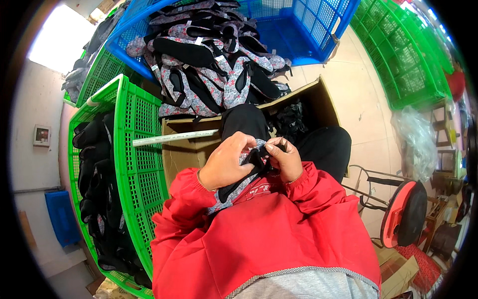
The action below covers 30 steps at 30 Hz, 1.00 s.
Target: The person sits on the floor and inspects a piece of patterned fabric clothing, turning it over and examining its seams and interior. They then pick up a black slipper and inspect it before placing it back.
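Before a red smock [269, 239], black-and-grey floral slipper [243, 186], left grip [228, 162] and right grip [288, 162] pinching it

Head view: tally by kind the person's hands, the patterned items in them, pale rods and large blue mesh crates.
Left hand and right hand: 2
Patterned item: 1
Pale rod: 1
Large blue mesh crate: 1
Total: 5

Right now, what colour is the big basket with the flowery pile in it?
The basket is bright blue, best seen in the head view.
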Available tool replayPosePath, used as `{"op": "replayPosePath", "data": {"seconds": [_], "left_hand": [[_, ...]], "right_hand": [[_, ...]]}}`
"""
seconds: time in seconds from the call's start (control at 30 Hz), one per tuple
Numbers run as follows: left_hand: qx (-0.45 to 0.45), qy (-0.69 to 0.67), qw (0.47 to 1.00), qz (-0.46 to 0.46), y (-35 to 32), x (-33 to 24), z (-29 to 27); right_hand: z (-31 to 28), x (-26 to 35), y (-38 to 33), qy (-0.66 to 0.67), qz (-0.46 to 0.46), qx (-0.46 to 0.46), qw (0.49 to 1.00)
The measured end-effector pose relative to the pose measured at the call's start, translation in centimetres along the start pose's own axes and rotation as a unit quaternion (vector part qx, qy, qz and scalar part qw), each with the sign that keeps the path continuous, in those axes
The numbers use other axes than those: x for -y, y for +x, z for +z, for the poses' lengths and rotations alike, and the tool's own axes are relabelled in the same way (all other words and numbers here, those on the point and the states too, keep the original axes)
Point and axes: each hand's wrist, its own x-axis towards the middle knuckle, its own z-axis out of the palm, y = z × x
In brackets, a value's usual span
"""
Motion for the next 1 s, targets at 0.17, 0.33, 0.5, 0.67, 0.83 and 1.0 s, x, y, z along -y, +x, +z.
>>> {"op": "replayPosePath", "data": {"seconds": [0.17,0.33,0.5,0.67,0.83,1.0], "left_hand": [[-0.012,0.007,0.999,-0.045,-1.1,0.6,0.1],[-0.013,-0.123,0.989,-0.087,-1.3,2.0,0.3],[0.029,-0.270,0.953,-0.133,-1.2,3.6,0.2],[0.082,-0.369,0.907,-0.186,-0.9,5.6,0.2],[0.094,-0.405,0.884,-0.214,-0.9,5.5,0.1],[0.096,-0.293,0.933,-0.186,-1.0,4.2,0.1]], "right_hand": [[-0.2,-0.2,0.3,0.020,-0.010,-0.023,0.999],[-1.0,-0.6,0.9,0.012,-0.011,-0.028,0.999],[-1.0,-0.8,1.4,0.010,-0.005,-0.052,0.999],[-1.6,-1.4,1.9,0.008,0.008,-0.056,0.998],[-1.9,-1.4,2.1,0.008,0.033,-0.060,0.998],[-2.3,-1.5,2.3,0.013,0.048,-0.054,0.997]]}}
